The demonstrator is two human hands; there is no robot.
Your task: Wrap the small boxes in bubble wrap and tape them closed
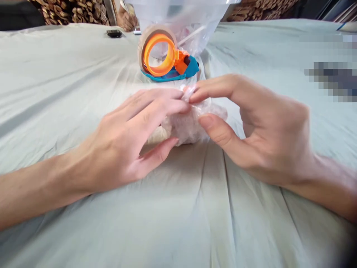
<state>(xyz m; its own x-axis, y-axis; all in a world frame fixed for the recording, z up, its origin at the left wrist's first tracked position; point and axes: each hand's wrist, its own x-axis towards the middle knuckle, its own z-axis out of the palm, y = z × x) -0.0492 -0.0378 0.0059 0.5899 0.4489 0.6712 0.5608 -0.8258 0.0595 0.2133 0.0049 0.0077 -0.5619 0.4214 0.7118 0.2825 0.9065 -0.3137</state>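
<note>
A small bundle in crinkled clear plastic wrap (188, 126) lies on the cloth in front of me; what is inside cannot be made out. My left hand (134, 130) covers its left side, fingers across the top and thumb low at the front. From the right, my right hand (259, 126) has its fingers on the gathered plastic at the top and its thumb against the front right. Just behind the bundle stands an orange and blue tape dispenser (160, 55) carrying a roll of tape.
Behind the dispenser is a translucent plastic bin (178, 15). A small black object (114, 33) lies at the far left of the pale green cloth (125, 230). Another person's hand (126, 18) shows at the back, and stacked firewood (75, 11) stands beyond. A blurred-out patch is at right.
</note>
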